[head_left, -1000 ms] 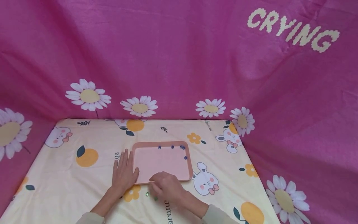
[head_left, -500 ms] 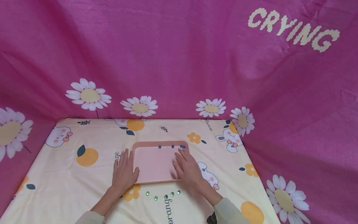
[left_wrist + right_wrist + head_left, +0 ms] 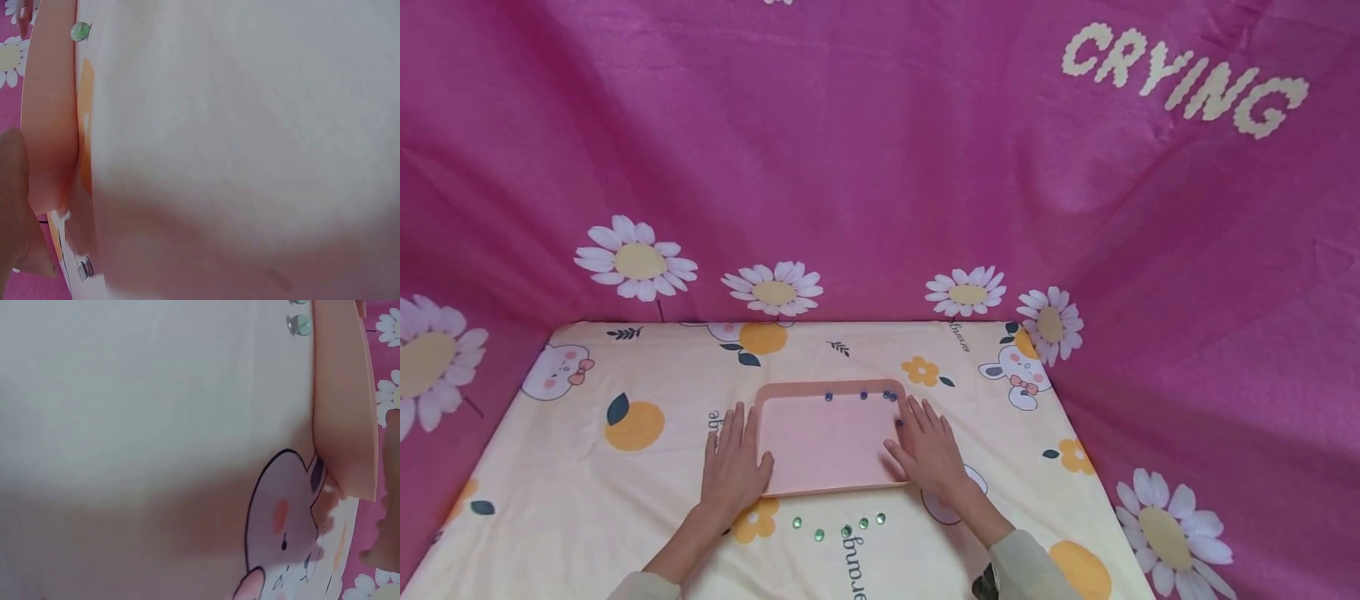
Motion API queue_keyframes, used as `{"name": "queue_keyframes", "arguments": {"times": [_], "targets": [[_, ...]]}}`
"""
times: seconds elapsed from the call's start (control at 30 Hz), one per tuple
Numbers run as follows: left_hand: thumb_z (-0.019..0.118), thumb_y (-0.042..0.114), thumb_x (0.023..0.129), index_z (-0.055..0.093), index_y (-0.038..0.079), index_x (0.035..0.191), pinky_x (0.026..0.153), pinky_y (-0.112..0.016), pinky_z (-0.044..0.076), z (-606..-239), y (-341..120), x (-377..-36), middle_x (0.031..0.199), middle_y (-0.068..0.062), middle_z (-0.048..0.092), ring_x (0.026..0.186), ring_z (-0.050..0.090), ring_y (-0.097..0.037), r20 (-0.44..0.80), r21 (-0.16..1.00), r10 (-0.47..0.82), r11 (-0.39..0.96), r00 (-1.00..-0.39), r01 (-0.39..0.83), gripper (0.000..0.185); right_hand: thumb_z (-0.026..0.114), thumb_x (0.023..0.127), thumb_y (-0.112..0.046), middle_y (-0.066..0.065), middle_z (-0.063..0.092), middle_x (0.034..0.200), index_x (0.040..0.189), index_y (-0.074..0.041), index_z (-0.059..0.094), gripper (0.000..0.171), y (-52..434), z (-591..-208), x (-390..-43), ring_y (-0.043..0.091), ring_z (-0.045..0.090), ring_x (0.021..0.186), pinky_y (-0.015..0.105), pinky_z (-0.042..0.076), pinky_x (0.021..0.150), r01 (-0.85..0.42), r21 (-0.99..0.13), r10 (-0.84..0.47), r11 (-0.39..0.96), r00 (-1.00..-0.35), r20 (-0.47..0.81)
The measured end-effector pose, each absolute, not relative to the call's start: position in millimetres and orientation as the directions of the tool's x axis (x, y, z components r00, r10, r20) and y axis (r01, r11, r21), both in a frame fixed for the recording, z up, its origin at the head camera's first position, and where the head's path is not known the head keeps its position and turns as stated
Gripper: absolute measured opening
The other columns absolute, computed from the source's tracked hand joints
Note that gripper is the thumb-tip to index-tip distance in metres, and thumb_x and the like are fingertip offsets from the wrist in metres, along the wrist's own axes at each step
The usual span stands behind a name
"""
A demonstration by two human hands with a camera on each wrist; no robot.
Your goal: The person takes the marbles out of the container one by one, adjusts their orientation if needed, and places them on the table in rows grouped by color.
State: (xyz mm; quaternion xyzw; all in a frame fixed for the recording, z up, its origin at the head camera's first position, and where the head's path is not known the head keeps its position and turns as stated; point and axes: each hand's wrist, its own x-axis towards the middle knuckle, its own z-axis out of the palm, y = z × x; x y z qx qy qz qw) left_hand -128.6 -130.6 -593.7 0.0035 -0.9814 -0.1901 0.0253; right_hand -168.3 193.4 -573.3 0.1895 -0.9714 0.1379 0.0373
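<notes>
A shallow pink tray [image 3: 820, 442] lies on the patterned cloth with several dark blue marbles [image 3: 863, 396] inside, along its far wall and right side. My left hand [image 3: 732, 467] rests at the tray's left side, fingers straight, thumb at the rim. At the opposite side my right hand [image 3: 931, 450] lies with fingers extended, its thumb reaching over the right rim. Both hands hold nothing. In front of the tray, several green glass marbles [image 3: 847, 531] sit in a loose row on the cloth. One green marble [image 3: 300, 325] shows beside the tray's outer wall [image 3: 344, 394] in the right wrist view.
A cream cloth [image 3: 550, 483] printed with oranges, flowers and rabbits covers the table. Pink curtains [image 3: 865, 167] with daisies rise behind it and at both sides. Near the right sleeve [image 3: 1030, 562] a small dark object [image 3: 985, 583] shows at the wrist.
My right hand has moved from the tray's front edge, over its right part, to its right side, uncovering the green marbles. My left hand stays in place.
</notes>
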Motion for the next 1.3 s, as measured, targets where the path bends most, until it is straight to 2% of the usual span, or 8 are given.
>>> {"name": "queue_keyframes", "arguments": {"times": [0.13,0.27,0.43,0.63,0.97,1.1,1.2,1.3], "targets": [[0.059,0.030,0.094,0.023,-0.003,0.155,0.116,-0.061,0.008,-595,-130,-129,0.162,-0.025,0.011,0.148,0.010,-0.041,0.061,0.372,-0.014,0.928,-0.998,0.010,0.078,0.049,0.098,-0.056,0.014,0.026,0.161,0.160,-0.012,0.017,0.083,196,-578,-166,0.037,0.021,0.147,0.061,0.021,0.114,-0.333,-0.265,-0.328,0.905,-0.943,0.064],[0.059,0.029,0.094,0.022,-0.003,0.155,0.117,-0.061,0.008,-594,-129,-129,0.162,-0.025,0.012,0.148,0.009,-0.041,0.060,0.380,-0.017,0.925,-0.998,0.007,0.078,0.047,0.097,-0.058,0.014,0.023,0.162,0.161,-0.012,0.015,0.084,198,-582,-165,0.038,0.020,0.148,0.061,0.020,0.114,-0.315,-0.260,-0.319,0.913,-0.947,0.026],[0.058,0.029,0.094,0.022,-0.003,0.155,0.117,-0.061,0.007,-593,-128,-129,0.162,-0.025,0.011,0.149,0.008,-0.041,0.048,0.377,-0.014,0.926,-0.999,0.005,0.078,0.042,0.098,-0.059,0.016,0.022,0.162,0.159,-0.008,0.018,0.084,199,-582,-163,0.039,0.018,0.148,0.061,0.022,0.114,-0.319,-0.224,-0.323,0.921,-0.946,0.020],[0.059,0.029,0.094,0.022,-0.003,0.155,0.116,-0.061,0.008,-591,-128,-131,0.162,-0.025,0.011,0.148,0.009,-0.042,0.069,0.365,-0.010,0.931,-0.998,0.016,0.079,0.038,0.098,-0.063,0.014,0.016,0.164,0.160,-0.009,0.016,0.085,201,-580,-164,0.039,0.012,0.149,0.061,0.017,0.115,-0.325,-0.181,-0.329,0.928,-0.944,0.011],[0.064,0.028,0.092,0.029,-0.006,0.152,0.116,-0.062,0.010,-578,-129,-135,0.161,-0.027,0.014,0.147,0.010,-0.044,0.062,0.396,-0.002,0.918,-0.998,0.023,0.077,0.043,0.096,-0.064,0.015,0.020,0.163,0.159,-0.007,0.019,0.088,197,-579,-164,0.041,0.012,0.149,0.063,0.015,0.115,-0.340,-0.162,-0.336,0.926,-0.940,0.054],[0.066,0.024,0.093,0.032,-0.003,0.151,0.116,-0.059,0.017,-563,-117,-140,0.159,-0.024,0.022,0.145,0.019,-0.042,0.061,0.522,-0.005,0.853,-0.998,0.028,0.072,0.042,0.096,-0.064,0.015,0.019,0.163,0.159,-0.007,0.020,0.088,197,-582,-163,0.041,0.012,0.148,0.063,0.014,0.115,-0.346,-0.150,-0.342,0.926,-0.938,0.052],[0.066,0.019,0.095,0.033,0.003,0.152,0.113,-0.055,0.030,-551,-96,-145,0.153,-0.021,0.036,0.138,0.034,-0.038,-0.011,0.709,0.011,0.705,-1.000,0.000,0.068,0.042,0.095,-0.065,0.016,0.019,0.163,0.159,-0.008,0.020,0.088,197,-582,-163,0.043,0.012,0.148,0.063,0.012,0.115,-0.344,-0.148,-0.341,0.927,-0.939,0.047],[0.068,0.015,0.095,0.043,0.004,0.147,0.104,-0.049,0.043,-549,-73,-152,0.141,-0.018,0.051,0.125,0.051,-0.033,-0.078,0.848,0.039,0.528,-0.996,-0.045,0.058,0.043,0.095,-0.065,0.017,0.021,0.162,0.159,-0.008,0.021,0.088,198,-583,-162,0.043,0.012,0.148,0.063,0.012,0.115,-0.346,-0.136,-0.341,0.928,-0.938,0.058]]}}
